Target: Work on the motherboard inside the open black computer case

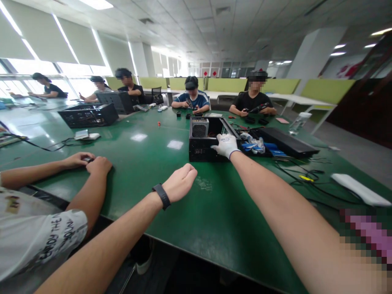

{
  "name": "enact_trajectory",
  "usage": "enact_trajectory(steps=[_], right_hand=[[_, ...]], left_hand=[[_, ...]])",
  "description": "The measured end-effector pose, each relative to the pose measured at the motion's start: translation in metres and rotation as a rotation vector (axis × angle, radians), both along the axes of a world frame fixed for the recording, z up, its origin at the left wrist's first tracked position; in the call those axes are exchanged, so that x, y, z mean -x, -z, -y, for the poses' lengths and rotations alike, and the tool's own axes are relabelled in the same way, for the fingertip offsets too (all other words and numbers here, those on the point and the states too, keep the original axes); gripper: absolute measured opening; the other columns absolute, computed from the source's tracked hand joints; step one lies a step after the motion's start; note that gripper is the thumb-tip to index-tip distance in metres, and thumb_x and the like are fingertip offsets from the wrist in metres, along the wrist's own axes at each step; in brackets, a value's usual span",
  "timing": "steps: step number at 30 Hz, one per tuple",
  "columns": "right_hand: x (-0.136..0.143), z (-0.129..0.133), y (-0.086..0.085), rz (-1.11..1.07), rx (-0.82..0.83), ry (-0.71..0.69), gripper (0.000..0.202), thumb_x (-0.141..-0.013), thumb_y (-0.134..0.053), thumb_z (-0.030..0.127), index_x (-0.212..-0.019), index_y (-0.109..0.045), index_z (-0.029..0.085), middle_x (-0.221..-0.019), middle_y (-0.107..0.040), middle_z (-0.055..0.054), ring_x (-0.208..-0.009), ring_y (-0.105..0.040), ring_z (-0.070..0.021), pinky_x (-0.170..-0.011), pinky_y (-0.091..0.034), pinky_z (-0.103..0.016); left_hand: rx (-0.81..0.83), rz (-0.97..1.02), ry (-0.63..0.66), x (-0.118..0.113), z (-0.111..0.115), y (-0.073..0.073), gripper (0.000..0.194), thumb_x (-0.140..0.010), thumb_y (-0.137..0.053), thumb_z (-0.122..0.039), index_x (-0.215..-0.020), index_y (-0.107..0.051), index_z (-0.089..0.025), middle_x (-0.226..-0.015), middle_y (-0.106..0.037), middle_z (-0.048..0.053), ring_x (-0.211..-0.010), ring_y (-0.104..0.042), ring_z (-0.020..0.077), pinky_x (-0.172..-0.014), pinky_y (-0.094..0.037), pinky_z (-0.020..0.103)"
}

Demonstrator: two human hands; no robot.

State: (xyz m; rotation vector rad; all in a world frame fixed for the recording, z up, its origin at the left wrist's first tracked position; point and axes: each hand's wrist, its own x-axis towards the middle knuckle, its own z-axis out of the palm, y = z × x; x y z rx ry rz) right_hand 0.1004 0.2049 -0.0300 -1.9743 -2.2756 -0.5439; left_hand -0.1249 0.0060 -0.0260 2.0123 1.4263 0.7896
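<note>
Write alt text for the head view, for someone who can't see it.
A gloved right hand rests on an open PC case on a green table. The bare left hand is curled nearby; other people sit around.

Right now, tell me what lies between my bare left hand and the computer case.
Between your left hand and the computer case, the head view shows only green tabletop.

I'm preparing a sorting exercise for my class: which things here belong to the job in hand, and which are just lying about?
Job in hand:
black computer case, touched by the gloved right hand
power supply, inside the case

Apparently just lying about:
clear bottle
long white bar
flat pink item
</note>
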Motion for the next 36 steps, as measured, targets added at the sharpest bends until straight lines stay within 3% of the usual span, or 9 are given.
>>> enact_trajectory(steps=[5,10,13,16,20,27,36], right_hand=[[-0.002,0.017,-0.001,0.017,0.011,-0.027,0.043,-0.092,-0.059,0.044,-0.126,-0.058,0.018,-0.127,-0.059,-0.009,-0.110,-0.060,-0.0217,-0.093,-0.051,-0.045],[-0.004,0.060,0.001,0.000,0.013,-0.049,0.044,-0.092,-0.058,0.047,-0.125,-0.058,0.018,-0.126,-0.060,-0.009,-0.110,-0.060,-0.0218,-0.094,-0.050,-0.046],[-0.004,0.099,0.003,-0.017,0.005,-0.062,0.046,-0.092,-0.056,0.052,-0.123,-0.058,0.018,-0.121,-0.060,-0.009,-0.108,-0.058,-0.0221,-0.094,-0.047,-0.045],[-0.004,0.148,0.006,-0.036,-0.008,-0.082,0.047,-0.091,-0.053,0.055,-0.116,-0.059,0.016,-0.112,-0.063,-0.014,-0.105,-0.055,-0.0257,-0.090,-0.039,-0.041],[-0.007,0.220,0.010,-0.055,-0.034,-0.114,0.042,-0.091,-0.052,0.053,-0.112,-0.059,0.018,-0.108,-0.064,-0.014,-0.100,-0.052,-0.0273,-0.083,-0.030,-0.039],[-0.013,0.327,0.009,-0.088,-0.054,-0.155,0.031,-0.088,-0.060,0.047,-0.103,-0.060,0.020,-0.096,-0.063,-0.008,-0.091,-0.050,-0.0254,-0.078,-0.026,-0.037],[-0.023,0.405,0.017,-0.241,-0.080,-0.239,0.026,-0.078,-0.073,0.040,-0.093,-0.063,0.022,-0.083,-0.060,-0.004,-0.080,-0.046,-0.0225,-0.073,-0.023,-0.036]], left_hand=[[-0.005,0.007,-0.025,0.002,0.004,-0.008,0.030,-0.097,-0.031,-0.035,-0.094,-0.057,-0.019,-0.093,-0.066,0.005,-0.090,-0.058,0.0201,-0.082,-0.045,0.032],[-0.065,-0.036,-0.055,-0.002,0.004,-0.027,0.029,-0.096,-0.032,-0.034,-0.094,-0.056,-0.017,-0.093,-0.064,0.007,-0.089,-0.058,0.0208,-0.083,-0.046,0.033],[-0.151,-0.138,-0.093,-0.011,0.003,-0.038,0.026,-0.095,-0.037,-0.031,-0.096,-0.058,-0.015,-0.095,-0.063,0.010,-0.097,-0.057,0.0227,-0.090,-0.046,0.035],[-0.222,-0.263,-0.130,-0.022,0.005,-0.051,0.028,-0.095,-0.043,-0.031,-0.110,-0.059,-0.013,-0.104,-0.061,0.013,-0.108,-0.056,0.0248,-0.098,-0.045,0.037],[-0.268,-0.403,-0.068,-0.039,0.005,-0.063,0.038,-0.095,-0.049,-0.032,-0.124,-0.058,-0.010,-0.111,-0.063,0.015,-0.115,-0.057,0.0254,-0.102,-0.044,0.035],[-0.163,-0.722,0.108,-0.080,0.005,-0.054,0.032,-0.086,-0.064,-0.028,-0.110,-0.069,-0.007,-0.109,-0.071,0.018,-0.107,-0.066,0.0285,-0.093,-0.051,0.033],[0.056,-1.103,0.291,-0.114,0.027,-0.037,0.041,-0.073,-0.079,-0.032,-0.107,-0.075,-0.009,-0.113,-0.073,0.017,-0.106,-0.069,0.0274,-0.092,-0.054,0.028]])
